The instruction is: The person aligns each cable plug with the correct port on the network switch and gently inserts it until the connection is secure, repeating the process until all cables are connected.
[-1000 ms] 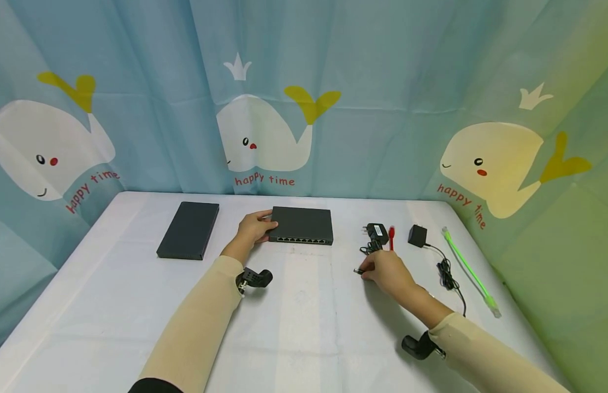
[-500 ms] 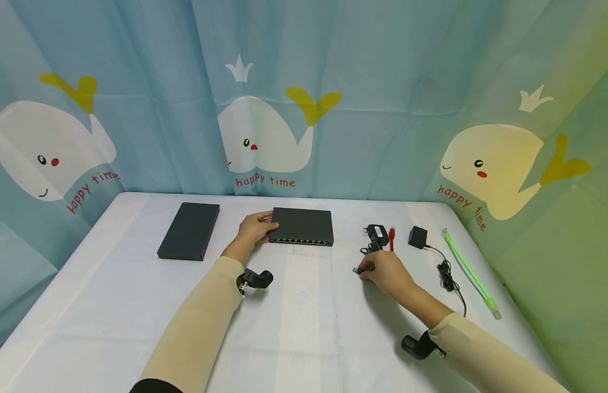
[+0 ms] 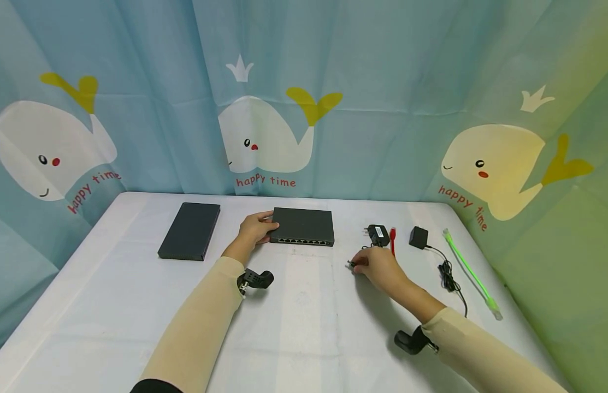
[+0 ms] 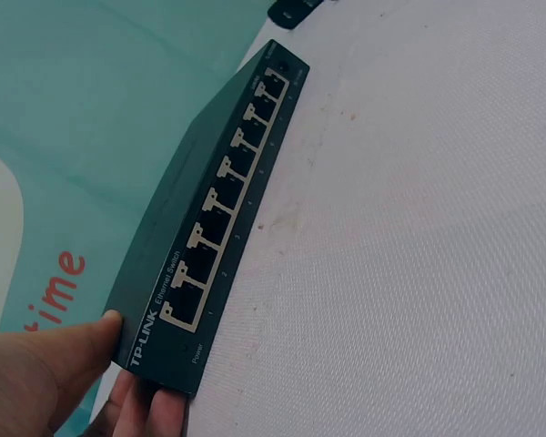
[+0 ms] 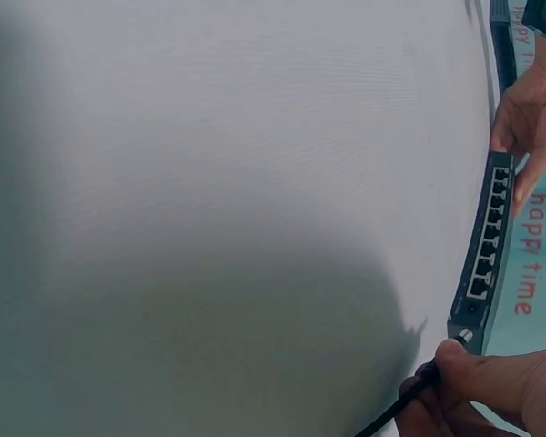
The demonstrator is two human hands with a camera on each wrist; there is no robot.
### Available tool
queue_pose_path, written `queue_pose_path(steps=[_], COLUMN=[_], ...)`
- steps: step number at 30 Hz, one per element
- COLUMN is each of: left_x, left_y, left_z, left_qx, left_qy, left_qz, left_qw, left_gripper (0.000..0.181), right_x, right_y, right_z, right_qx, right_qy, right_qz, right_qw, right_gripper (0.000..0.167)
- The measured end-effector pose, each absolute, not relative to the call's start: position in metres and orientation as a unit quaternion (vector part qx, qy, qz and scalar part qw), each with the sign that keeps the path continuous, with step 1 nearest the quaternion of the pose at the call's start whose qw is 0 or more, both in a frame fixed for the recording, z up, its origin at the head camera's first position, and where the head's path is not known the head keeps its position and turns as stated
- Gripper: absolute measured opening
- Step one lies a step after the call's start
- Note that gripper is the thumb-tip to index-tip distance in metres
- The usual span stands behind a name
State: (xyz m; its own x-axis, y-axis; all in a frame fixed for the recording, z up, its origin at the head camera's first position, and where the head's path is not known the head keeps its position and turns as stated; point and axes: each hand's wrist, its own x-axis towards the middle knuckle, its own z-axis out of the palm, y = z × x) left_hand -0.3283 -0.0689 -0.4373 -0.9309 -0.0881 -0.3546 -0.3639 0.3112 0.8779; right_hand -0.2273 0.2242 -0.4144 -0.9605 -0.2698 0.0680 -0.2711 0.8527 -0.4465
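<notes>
My left hand (image 3: 254,229) grips the left end of a dark TP-LINK switch (image 3: 304,225), thumb on top and fingers beneath. In the left wrist view the switch (image 4: 205,218) shows its row of ports, with a round socket at the far end. Between thumb and fingers my right hand (image 3: 379,267) pinches a black cable's barrel plug (image 3: 350,264). The plug's metal tip (image 5: 465,337) points outward in the right wrist view; in the head view it is apart from the switch, to its lower right. A black adapter (image 3: 378,234) lies just behind that hand.
A second dark flat box (image 3: 189,231) lies on the left of the white table (image 3: 112,284). On the right are a red cable (image 3: 393,240), another black adapter (image 3: 419,237) with its bundled cord (image 3: 447,275), and a green cable (image 3: 471,273). A whale-print curtain (image 3: 382,82) stands behind.
My right hand has moved a little left and slightly up with the plug, toward the switch. The left hand and the switch have stayed in place.
</notes>
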Motion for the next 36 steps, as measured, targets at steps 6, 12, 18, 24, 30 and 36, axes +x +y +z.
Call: queue_pose_path(steps=[6, 12, 18, 24, 30, 36], left_x=[-0.328, -0.327, -0.329, -0.329, -0.327, -0.325], left_y=[-0.069, -0.069, -0.069, -0.069, -0.070, -0.070], left_z=[-0.438, -0.437, -0.438, -0.437, -0.434, -0.434], left_qx=[-0.142, -0.143, -0.143, -0.136, -0.126, -0.125], left_qy=[0.803, 0.802, 0.802, 0.801, 0.804, 0.801], left_qz=[0.567, 0.567, 0.567, 0.570, 0.569, 0.572], left_qw=[0.120, 0.122, 0.125, 0.122, 0.120, 0.123], left_gripper=[0.053, 0.054, 0.054, 0.054, 0.053, 0.053], right_x=[-0.231, -0.235, -0.246, -0.257, -0.262, -0.266], right_y=[0.215, 0.207, 0.202, 0.200, 0.197, 0.193], right_z=[-0.412, -0.411, -0.411, -0.410, -0.409, -0.409], right_qx=[0.130, 0.120, 0.085, 0.052, 0.035, 0.007], right_qy=[-0.963, -0.959, -0.951, -0.937, -0.932, -0.917], right_qz=[0.235, 0.257, 0.291, 0.329, 0.336, 0.365], right_qw=[-0.012, -0.020, -0.059, -0.103, -0.129, -0.159], right_gripper=[0.006, 0.005, 0.006, 0.008, 0.010, 0.011])
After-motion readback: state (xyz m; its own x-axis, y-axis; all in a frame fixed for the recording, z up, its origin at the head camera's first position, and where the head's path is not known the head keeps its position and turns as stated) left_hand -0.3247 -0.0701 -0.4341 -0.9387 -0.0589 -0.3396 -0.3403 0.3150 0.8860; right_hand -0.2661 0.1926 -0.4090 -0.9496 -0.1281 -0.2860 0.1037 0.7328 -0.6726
